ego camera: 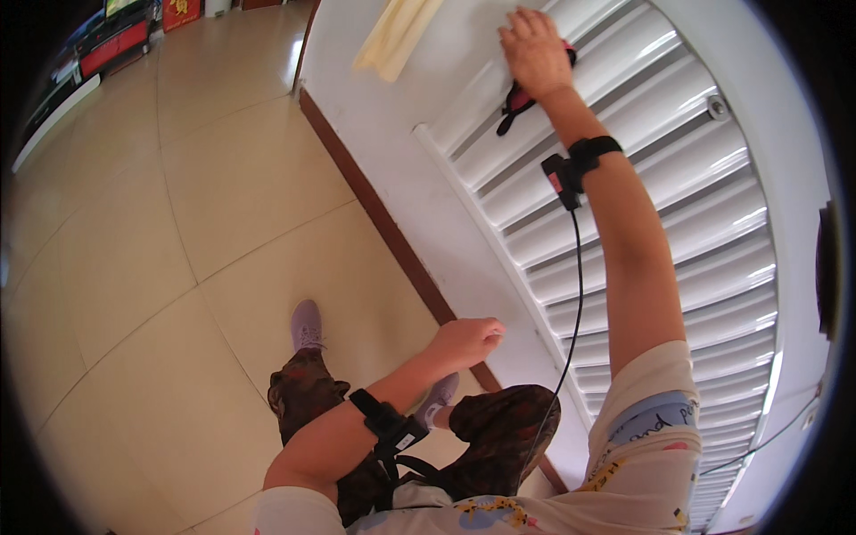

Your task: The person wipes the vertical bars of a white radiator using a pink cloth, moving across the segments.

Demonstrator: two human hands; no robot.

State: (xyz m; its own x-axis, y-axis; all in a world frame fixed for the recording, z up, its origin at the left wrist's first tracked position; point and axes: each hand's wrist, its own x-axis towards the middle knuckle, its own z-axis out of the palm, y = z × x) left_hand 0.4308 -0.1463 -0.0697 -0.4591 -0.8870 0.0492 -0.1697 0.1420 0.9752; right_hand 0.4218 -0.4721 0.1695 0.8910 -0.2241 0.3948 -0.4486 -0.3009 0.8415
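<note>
My right hand (538, 59) reaches out at the upper right and covers a pink-and-black object (518, 100) with a dark strap or loop at its lower end. The hand hides most of that object, so its kind cannot be told. Right behind it are the slats of a white metal radiator (642, 87); the palm side of the hand faces them. Lower down, my left hand (468, 341) is held with curled fingers before the white wall, near the brown skirting board. Nothing can be made out in it.
A black cable (579, 281) hangs from the strapped device (567, 175) on my right forearm. A pale yellow cloth (398, 37) hangs by the wall. Brown skirting (374, 210) runs along the tiled floor (221, 174). A red box (180, 15) stands at the far left.
</note>
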